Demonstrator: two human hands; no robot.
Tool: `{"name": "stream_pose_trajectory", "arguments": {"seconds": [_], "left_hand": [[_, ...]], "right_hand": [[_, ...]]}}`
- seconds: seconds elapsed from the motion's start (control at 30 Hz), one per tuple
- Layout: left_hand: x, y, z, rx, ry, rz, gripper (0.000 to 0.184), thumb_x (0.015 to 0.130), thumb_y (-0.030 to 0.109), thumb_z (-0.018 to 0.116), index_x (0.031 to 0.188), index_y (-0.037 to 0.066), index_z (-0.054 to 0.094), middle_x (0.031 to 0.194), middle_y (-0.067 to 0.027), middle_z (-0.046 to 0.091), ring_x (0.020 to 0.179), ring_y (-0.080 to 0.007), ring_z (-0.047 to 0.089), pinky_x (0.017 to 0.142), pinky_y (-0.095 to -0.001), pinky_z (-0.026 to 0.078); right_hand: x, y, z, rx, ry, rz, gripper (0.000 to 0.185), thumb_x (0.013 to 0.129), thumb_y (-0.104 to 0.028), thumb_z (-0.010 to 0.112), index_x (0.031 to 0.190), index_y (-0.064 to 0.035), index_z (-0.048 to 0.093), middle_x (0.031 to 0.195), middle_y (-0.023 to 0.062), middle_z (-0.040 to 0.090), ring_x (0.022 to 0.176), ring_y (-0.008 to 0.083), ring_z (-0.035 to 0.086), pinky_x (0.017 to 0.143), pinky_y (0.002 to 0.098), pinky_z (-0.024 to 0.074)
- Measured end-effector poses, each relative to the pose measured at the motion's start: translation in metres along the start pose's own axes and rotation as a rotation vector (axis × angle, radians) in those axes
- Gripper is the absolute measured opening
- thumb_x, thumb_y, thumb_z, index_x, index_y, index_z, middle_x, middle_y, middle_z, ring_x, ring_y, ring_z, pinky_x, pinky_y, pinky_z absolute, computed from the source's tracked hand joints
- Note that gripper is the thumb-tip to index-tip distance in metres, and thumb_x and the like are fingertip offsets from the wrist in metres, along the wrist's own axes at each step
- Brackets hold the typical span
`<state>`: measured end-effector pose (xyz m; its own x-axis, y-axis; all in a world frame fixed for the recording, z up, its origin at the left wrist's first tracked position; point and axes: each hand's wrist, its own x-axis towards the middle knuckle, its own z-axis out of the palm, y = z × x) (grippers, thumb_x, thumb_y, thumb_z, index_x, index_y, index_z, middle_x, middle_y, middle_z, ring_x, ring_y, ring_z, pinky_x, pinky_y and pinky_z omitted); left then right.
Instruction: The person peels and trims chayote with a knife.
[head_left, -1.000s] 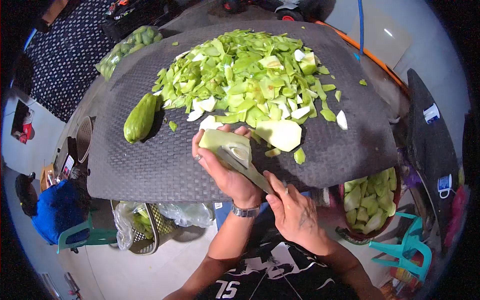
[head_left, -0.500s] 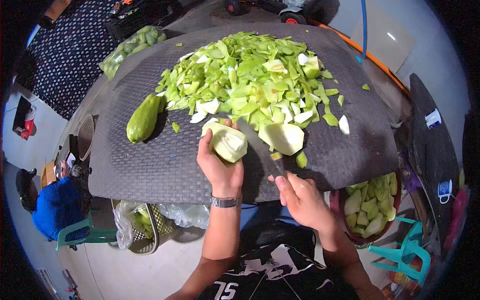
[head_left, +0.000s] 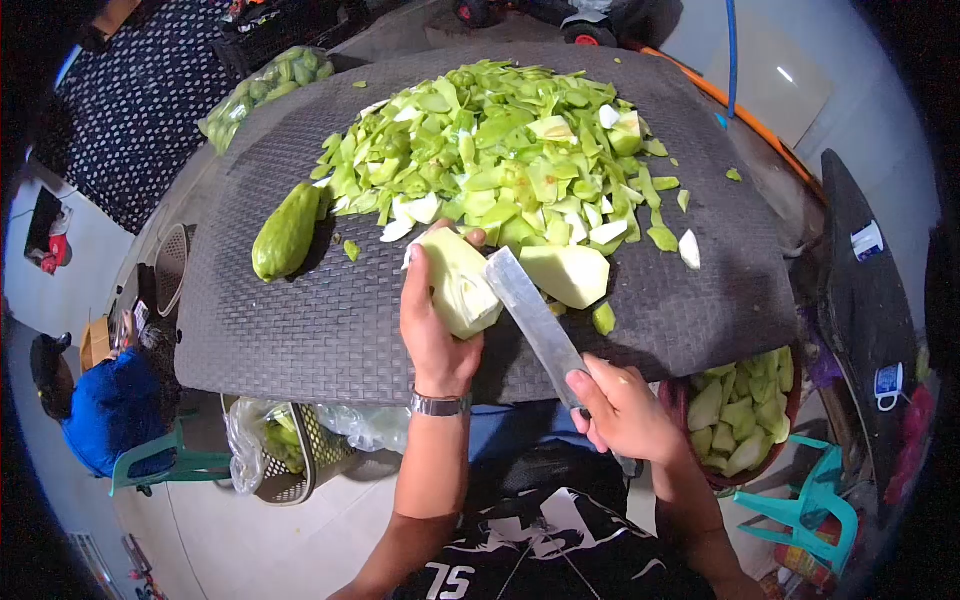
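My left hand point(head_left: 440, 325) is wrapped around a peeled, pale green chayote half point(head_left: 460, 285), its cut face with the white core turned up. My right hand point(head_left: 625, 405) grips a knife point(head_left: 540, 320) by its handle. The broad blade points up and left, its tip beside the chayote half; whether they touch I cannot tell. Just beyond the blade, another peeled chayote piece point(head_left: 568, 275) lies on the dark woven-pattern table point(head_left: 290, 345). A large heap of green peelings point(head_left: 490, 150) spreads behind it. At the left rests a whole unpeeled chayote point(head_left: 288, 232).
Below the table's right edge stands a basket of cut chayote pieces point(head_left: 738, 410), near a teal stool point(head_left: 805, 500). A plastic crate point(head_left: 320, 450) with bags is under the left edge. A bag of chayotes point(head_left: 265, 95) lies back left. A person in blue point(head_left: 115, 410) sits left.
The knife has swung so its broad blade face shows, and my right hand has shifted right and down. The chayote half in my left hand has tilted slightly.
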<state>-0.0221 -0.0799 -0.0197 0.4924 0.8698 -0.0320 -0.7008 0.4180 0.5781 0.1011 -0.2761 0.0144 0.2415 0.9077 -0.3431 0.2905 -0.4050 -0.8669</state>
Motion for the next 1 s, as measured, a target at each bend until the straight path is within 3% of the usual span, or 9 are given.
{"name": "stream_pose_trajectory", "arguments": {"seconds": [0.27, 0.37, 0.57, 0.8, 0.9, 1.0], "left_hand": [[0.000, -0.007, 0.003, 0.033, -0.006, 0.018, 0.051, 0.111, 0.042, 0.044, 0.144, 0.003, 0.045, 0.121, -0.0211, 0.067, 0.103, -0.0337, 0.070, 0.090, -0.0454, 0.060], [0.001, -0.009, 0.001, 0.058, -0.036, 0.015, 0.053, 0.111, 0.046, 0.042, 0.145, 0.005, 0.045, 0.122, -0.0206, 0.066, 0.106, -0.0377, 0.070, 0.090, -0.0518, 0.061], [-0.001, -0.009, 0.010, -0.015, -0.018, -0.167, 0.056, 0.110, 0.050, 0.040, 0.145, 0.007, 0.044, 0.123, -0.0222, 0.064, 0.108, -0.0406, 0.069, 0.093, -0.0561, 0.059], [-0.001, -0.024, -0.002, -0.014, 0.032, -0.128, 0.058, 0.110, 0.056, 0.036, 0.140, 0.007, 0.046, 0.122, -0.0220, 0.065, 0.106, -0.0390, 0.069, 0.092, -0.0560, 0.059], [0.003, -0.023, -0.004, 0.016, 0.098, -0.144, 0.057, 0.111, 0.056, 0.034, 0.135, 0.006, 0.049, 0.121, -0.0202, 0.066, 0.104, -0.0366, 0.069, 0.091, -0.0547, 0.059], [0.002, -0.023, 0.004, 0.032, 0.109, -0.120, 0.060, 0.110, 0.058, 0.034, 0.133, 0.006, 0.051, 0.121, -0.0191, 0.066, 0.104, -0.0349, 0.069, 0.091, -0.0542, 0.060]], "right_hand": [[-0.007, 0.009, 0.008, -0.110, 0.025, -0.037, 0.026, 0.109, -0.026, 0.051, 0.101, -0.0010, 0.052, 0.067, 0.0198, 0.065, 0.066, 0.0397, 0.071, 0.060, 0.0510, 0.0521], [-0.007, 0.009, 0.011, -0.037, 0.011, -0.037, 0.029, 0.111, -0.028, 0.049, 0.102, -0.0010, 0.052, 0.066, 0.0142, 0.065, 0.056, 0.0306, 0.069, 0.053, 0.0450, 0.0514], [0.004, 0.020, 0.012, 0.355, -0.244, 0.107, 0.036, 0.114, -0.036, 0.041, 0.103, -0.0039, 0.052, 0.067, 0.0016, 0.057, 0.045, 0.0069, 0.050, 0.041, 0.0266, 0.0440], [0.010, 0.021, 0.028, 0.721, -0.321, 0.124, 0.036, 0.113, -0.040, 0.042, 0.104, -0.0060, 0.051, 0.067, 0.0056, 0.057, 0.039, 0.0099, 0.047, 0.037, 0.0272, 0.0423], [0.012, 0.016, 0.015, 1.018, -0.454, 0.235, 0.037, 0.112, -0.042, 0.043, 0.104, -0.0063, 0.051, 0.066, 0.0068, 0.056, 0.035, 0.0100, 0.044, 0.034, 0.0278, 0.0407], [0.018, 0.016, 0.012, 1.060, -0.515, 0.119, 0.040, 0.111, -0.045, 0.044, 0.103, -0.0063, 0.052, 0.066, 0.0072, 0.055, 0.034, 0.0099, 0.042, 0.033, 0.0284, 0.0408]]}}
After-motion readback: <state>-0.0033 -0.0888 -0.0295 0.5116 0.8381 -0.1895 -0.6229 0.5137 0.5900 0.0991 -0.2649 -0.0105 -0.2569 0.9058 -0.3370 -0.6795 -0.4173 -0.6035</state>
